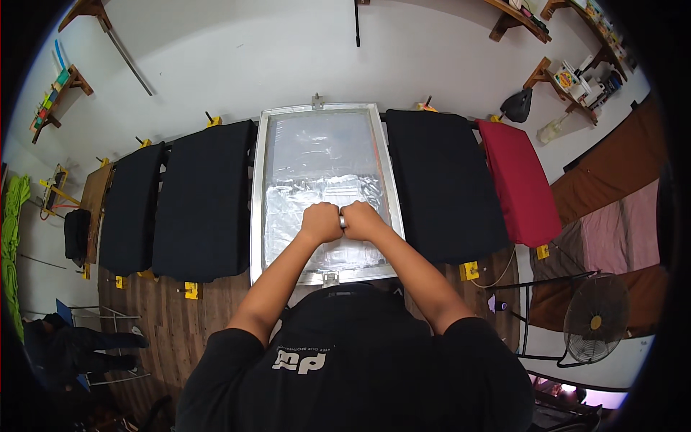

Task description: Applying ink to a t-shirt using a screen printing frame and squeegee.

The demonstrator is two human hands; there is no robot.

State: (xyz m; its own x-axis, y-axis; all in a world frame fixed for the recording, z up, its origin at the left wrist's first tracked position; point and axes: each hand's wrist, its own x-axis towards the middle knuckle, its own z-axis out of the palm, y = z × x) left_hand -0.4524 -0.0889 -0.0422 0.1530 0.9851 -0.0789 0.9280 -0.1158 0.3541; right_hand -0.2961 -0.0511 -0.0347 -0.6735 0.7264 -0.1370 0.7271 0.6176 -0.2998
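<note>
A metal-framed printing screen (257, 187) lies straight in front of me, its mesh (317, 140) pale grey at the far end. Shiny silvery patches (288, 194) cover the nearer half. Over that half, my left hand (322, 222) and my right hand (363, 220) are closed into fists, knuckles side by side. A small silvery band shows where they meet. Whatever the fingers grip is hidden beneath them. Both forearms reach forward from black sleeves.
Boards covered in black cloth (201, 209) stand left of the screen. To its right are another black-covered board (446, 187) and a red-covered one (520, 183). Yellow brackets (470, 271) jut from the board ends. A fan (596, 320) stands lower right; a person (86, 345) is lower left.
</note>
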